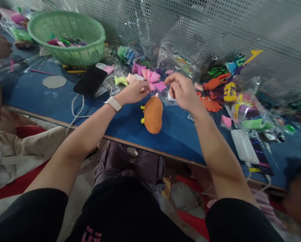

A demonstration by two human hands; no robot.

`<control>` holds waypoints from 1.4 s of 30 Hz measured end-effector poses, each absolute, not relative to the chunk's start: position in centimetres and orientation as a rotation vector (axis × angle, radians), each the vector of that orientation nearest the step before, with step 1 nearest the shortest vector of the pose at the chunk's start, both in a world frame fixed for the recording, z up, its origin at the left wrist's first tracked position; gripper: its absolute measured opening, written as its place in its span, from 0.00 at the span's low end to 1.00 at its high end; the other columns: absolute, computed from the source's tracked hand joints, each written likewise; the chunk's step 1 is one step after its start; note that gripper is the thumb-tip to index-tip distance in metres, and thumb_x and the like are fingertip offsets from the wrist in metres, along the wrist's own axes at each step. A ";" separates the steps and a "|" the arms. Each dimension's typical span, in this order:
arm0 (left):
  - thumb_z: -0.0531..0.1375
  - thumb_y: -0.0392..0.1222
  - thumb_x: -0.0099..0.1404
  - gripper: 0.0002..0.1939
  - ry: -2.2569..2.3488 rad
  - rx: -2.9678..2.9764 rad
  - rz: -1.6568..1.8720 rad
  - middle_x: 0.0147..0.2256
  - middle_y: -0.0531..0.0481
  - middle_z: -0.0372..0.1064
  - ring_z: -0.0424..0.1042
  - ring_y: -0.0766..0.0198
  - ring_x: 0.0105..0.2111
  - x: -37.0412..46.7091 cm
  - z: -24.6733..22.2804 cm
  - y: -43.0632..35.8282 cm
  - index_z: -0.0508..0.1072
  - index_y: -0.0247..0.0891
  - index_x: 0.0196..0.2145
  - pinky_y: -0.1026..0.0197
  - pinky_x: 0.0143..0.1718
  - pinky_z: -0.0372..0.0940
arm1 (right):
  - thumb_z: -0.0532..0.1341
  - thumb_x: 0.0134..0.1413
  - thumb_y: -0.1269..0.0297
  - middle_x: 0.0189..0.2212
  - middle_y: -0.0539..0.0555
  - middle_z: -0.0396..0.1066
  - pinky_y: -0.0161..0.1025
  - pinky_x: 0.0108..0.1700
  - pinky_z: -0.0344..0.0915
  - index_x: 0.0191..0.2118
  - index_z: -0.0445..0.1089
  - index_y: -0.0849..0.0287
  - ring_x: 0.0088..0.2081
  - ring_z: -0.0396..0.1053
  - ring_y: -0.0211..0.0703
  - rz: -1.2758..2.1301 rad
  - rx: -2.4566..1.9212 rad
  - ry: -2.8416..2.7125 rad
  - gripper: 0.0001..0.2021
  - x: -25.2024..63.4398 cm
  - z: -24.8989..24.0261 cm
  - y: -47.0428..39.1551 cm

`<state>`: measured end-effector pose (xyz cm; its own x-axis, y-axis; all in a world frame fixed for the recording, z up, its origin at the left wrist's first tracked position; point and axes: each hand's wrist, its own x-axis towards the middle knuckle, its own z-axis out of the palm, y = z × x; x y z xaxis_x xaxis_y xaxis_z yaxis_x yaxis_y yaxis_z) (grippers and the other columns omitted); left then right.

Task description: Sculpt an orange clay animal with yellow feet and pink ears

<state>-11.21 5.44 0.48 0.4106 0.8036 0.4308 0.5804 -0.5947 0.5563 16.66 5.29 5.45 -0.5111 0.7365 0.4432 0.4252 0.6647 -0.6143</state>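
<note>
On the blue tabletop lies an orange clay figure [153, 115], rounded and long, with two small yellow knobs on its left side and a pale pink tip at its far end. Just beyond that tip, my left hand [137, 90] is closed with its fingertips together; whatever they hold is hidden. My right hand [182, 89] is bent, with its index finger stretched apart from the thumb toward a flat bright pink clay piece [160, 86]. Whether that finger touches the piece is unclear. More pink clay [151, 76] lies in plastic wrap behind both hands.
A green basket [67, 53] with coloured packs stands at back left, near a black phone [90, 80] and a grey disc [54, 82]. Orange clay shapes [210, 102], a white power bank [244, 147] and bagged clay lie right. Other people sit on both sides.
</note>
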 end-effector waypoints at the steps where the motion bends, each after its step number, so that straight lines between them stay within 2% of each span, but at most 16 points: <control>1: 0.63 0.34 0.67 0.08 1.223 2.392 0.935 0.30 0.51 0.73 0.75 0.59 0.35 -11.5 1.1 5.0 0.83 0.39 0.41 0.53 0.48 0.69 | 0.56 0.84 0.42 0.32 0.51 0.68 0.49 0.39 0.69 0.49 0.80 0.50 0.30 0.68 0.45 0.594 -0.941 -2.195 0.21 17.8 4.5 4.1; 2: 0.64 0.33 0.64 0.09 1.240 2.417 0.893 0.29 0.52 0.73 0.74 0.59 0.34 -11.9 1.7 4.4 0.83 0.39 0.41 0.53 0.47 0.68 | 0.58 0.82 0.48 0.33 0.52 0.68 0.49 0.40 0.69 0.48 0.81 0.51 0.32 0.68 0.46 0.603 -0.981 -2.221 0.17 19.0 3.7 2.7; 4: 0.64 0.34 0.61 0.10 1.235 2.457 0.779 0.28 0.53 0.73 0.73 0.60 0.31 -12.6 2.7 2.9 0.83 0.39 0.40 0.55 0.43 0.65 | 0.66 0.71 0.56 0.37 0.52 0.66 0.49 0.39 0.67 0.49 0.82 0.51 0.35 0.68 0.46 0.648 -1.024 -2.314 0.10 21.3 2.3 -0.3; 6: 0.65 0.34 0.60 0.10 1.179 2.522 0.583 0.29 0.53 0.74 0.72 0.61 0.30 -13.0 3.4 1.0 0.84 0.40 0.39 0.57 0.39 0.62 | 0.72 0.61 0.61 0.39 0.50 0.63 0.47 0.38 0.66 0.56 0.82 0.52 0.32 0.65 0.43 0.696 -1.100 -2.366 0.17 22.7 1.1 -2.8; 10: 0.69 0.42 0.63 0.14 1.156 2.556 0.347 0.34 0.50 0.80 0.74 0.59 0.31 -12.8 2.9 -2.6 0.84 0.39 0.47 0.57 0.36 0.59 | 0.77 0.59 0.57 0.40 0.51 0.64 0.48 0.39 0.66 0.57 0.82 0.54 0.34 0.65 0.44 0.668 -1.122 -2.387 0.22 22.3 -0.3 -4.8; 13: 0.73 0.49 0.65 0.19 1.272 2.452 0.421 0.34 0.49 0.81 0.77 0.55 0.33 -12.5 1.7 -4.2 0.84 0.38 0.50 0.57 0.36 0.60 | 0.77 0.56 0.62 0.41 0.51 0.65 0.47 0.41 0.66 0.57 0.82 0.56 0.35 0.66 0.44 0.672 -1.069 -2.333 0.22 20.7 -0.7 -4.5; 19: 0.77 0.52 0.63 0.14 1.395 2.261 0.482 0.31 0.50 0.81 0.77 0.57 0.30 -12.5 0.6 -5.5 0.82 0.41 0.36 0.57 0.33 0.60 | 0.77 0.57 0.66 0.44 0.52 0.68 0.46 0.41 0.67 0.61 0.81 0.55 0.35 0.66 0.43 0.638 -1.030 -2.254 0.26 18.9 -0.8 -4.4; 22: 0.76 0.54 0.64 0.15 1.416 2.194 0.518 0.32 0.50 0.81 0.76 0.58 0.31 -12.4 0.6 -6.1 0.82 0.41 0.35 0.58 0.34 0.60 | 0.79 0.55 0.64 0.46 0.55 0.71 0.47 0.43 0.66 0.60 0.80 0.56 0.36 0.67 0.44 0.574 -1.125 -2.238 0.26 18.8 -1.2 -4.5; 26: 0.74 0.55 0.65 0.15 1.434 2.147 0.534 0.32 0.51 0.81 0.75 0.60 0.31 -12.3 0.7 -6.7 0.82 0.41 0.36 0.58 0.34 0.60 | 0.78 0.60 0.59 0.42 0.54 0.72 0.47 0.42 0.64 0.48 0.82 0.57 0.35 0.67 0.45 0.586 -1.194 -2.249 0.14 19.1 -1.8 -4.2; 29: 0.72 0.54 0.66 0.13 1.425 2.150 0.531 0.33 0.51 0.81 0.75 0.59 0.31 -12.2 0.9 -6.8 0.81 0.42 0.36 0.57 0.35 0.60 | 0.73 0.65 0.59 0.40 0.54 0.71 0.47 0.42 0.64 0.48 0.84 0.57 0.35 0.66 0.44 0.654 -1.096 -2.267 0.10 19.5 -2.0 -3.6; 32: 0.70 0.53 0.68 0.12 1.372 2.167 0.535 0.33 0.51 0.80 0.75 0.59 0.33 -12.0 1.1 -6.8 0.79 0.42 0.36 0.57 0.37 0.61 | 0.72 0.66 0.57 0.39 0.53 0.68 0.46 0.42 0.64 0.48 0.85 0.56 0.34 0.65 0.43 0.766 -1.020 -2.243 0.11 20.2 -1.9 -2.7; 34: 0.69 0.53 0.68 0.13 1.319 2.172 0.549 0.33 0.52 0.79 0.75 0.60 0.33 -11.8 1.3 -6.7 0.77 0.42 0.35 0.57 0.37 0.61 | 0.75 0.64 0.51 0.39 0.52 0.67 0.46 0.41 0.64 0.47 0.86 0.55 0.35 0.65 0.43 0.912 -0.989 -2.194 0.14 20.7 -1.7 -2.0; 38: 0.69 0.54 0.67 0.14 1.223 2.097 0.647 0.33 0.53 0.77 0.73 0.61 0.33 -11.0 1.5 -6.5 0.78 0.41 0.39 0.58 0.39 0.64 | 0.85 0.49 0.41 0.39 0.53 0.76 0.45 0.43 0.67 0.46 0.83 0.55 0.38 0.69 0.46 1.248 -0.965 -2.003 0.28 21.1 -1.5 -1.1; 42: 0.69 0.55 0.69 0.17 1.216 2.025 0.750 0.34 0.52 0.78 0.73 0.61 0.35 -10.5 1.8 -6.3 0.81 0.39 0.45 0.57 0.42 0.67 | 0.84 0.48 0.37 0.37 0.54 0.80 0.46 0.44 0.67 0.40 0.79 0.55 0.38 0.71 0.47 1.276 -0.995 -1.840 0.28 20.3 -1.7 -1.1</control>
